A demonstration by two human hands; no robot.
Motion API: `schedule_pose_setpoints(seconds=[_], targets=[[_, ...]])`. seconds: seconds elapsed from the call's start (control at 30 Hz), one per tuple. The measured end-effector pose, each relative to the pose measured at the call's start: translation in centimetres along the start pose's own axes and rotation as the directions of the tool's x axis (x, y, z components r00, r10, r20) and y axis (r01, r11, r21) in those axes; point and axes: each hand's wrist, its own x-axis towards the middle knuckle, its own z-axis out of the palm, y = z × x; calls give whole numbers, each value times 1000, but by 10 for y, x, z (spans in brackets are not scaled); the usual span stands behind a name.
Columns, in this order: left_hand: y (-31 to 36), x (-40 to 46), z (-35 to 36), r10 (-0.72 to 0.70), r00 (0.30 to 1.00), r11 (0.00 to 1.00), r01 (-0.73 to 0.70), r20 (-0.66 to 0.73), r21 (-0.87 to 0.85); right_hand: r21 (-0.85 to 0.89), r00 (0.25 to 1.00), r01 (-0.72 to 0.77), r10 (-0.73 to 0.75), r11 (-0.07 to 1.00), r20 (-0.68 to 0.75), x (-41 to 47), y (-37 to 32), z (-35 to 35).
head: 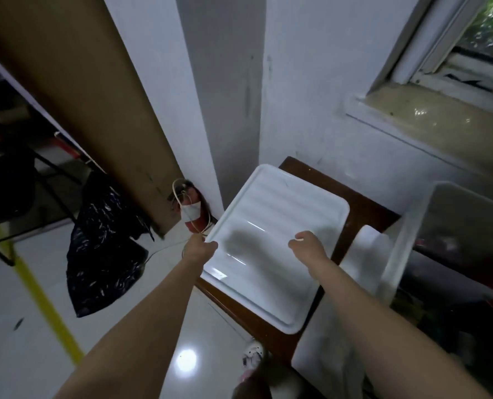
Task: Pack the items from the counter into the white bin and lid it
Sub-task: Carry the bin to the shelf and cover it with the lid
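Holding the white lid [274, 240], my left hand [200, 249] pinches its edge and my right hand [307, 246] presses on top; it could slip short of the white bin [406, 240] beside it.

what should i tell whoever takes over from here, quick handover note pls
Left hand: grips the left edge of the white lid.
Right hand: its fingers curl on the lid's top near the right side.
The lid is over the brown counter, left of the white bin, not yet on it. The picture does not show if it is lifted or resting.
The bin stands open at the right. Dark and reddish things show through its wall, too blurred to name.
Done: packing seems under way or finished, I cannot tell which.
Left: check the counter for leftover items, then set the lid on the bin and press it shut.
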Motion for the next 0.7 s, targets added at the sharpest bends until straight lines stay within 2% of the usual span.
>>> schedule_pose_setpoints(seconds=[0.1,0.2,0.37,0.47,0.6,0.7], targets=[[0,30,7,10,1000,996,-10,-3,88,19,991,-129,129,992,-35,32,12,10],[-3,60,19,54,999,989,-53,-5,141,38,958,-246,248,969,-143,62,28,20],[-14,90,39,64,997,981,-71,42,183,106,832,-419,428,902,-355,91,62,29],[-20,100,47,56,996,973,-69,64,218,145,772,-431,448,890,-452,102,71,30],[-21,97,54,44,999,970,-42,-2,240,249,789,-404,473,880,-392,105,81,28],[-11,88,56,24,991,928,26,-130,372,308,777,-385,486,870,-401,95,83,29]])
